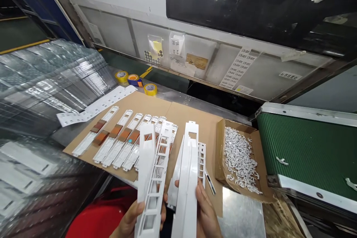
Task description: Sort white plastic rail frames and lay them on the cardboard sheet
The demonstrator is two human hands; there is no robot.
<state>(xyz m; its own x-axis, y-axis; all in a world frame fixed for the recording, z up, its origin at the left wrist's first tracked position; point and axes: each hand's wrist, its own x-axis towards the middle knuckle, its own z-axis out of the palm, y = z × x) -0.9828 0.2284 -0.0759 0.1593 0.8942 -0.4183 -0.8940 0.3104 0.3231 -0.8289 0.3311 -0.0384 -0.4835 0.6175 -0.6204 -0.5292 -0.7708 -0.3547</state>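
Observation:
My left hand is closed around two long white plastic strips. One is a flat strip with a cutout near its top; the other is a ladder-like strip with a row of rectangular windows. Closed on a long white plastic panel is my right hand, its thumb side hidden behind the part. The panel stands upright toward the camera, with a square opening near its far end. Beyond my left hand, several similar white strips with orange-brown bands lie side by side on a cardboard sheet.
Right of the cardboard, an open carton holds many small white plastic pieces. A green conveyor belt runs beyond it. Yellow tape rolls and a label sheet lie behind. A red stool stands below; plastic-wrapped stacks fill the left.

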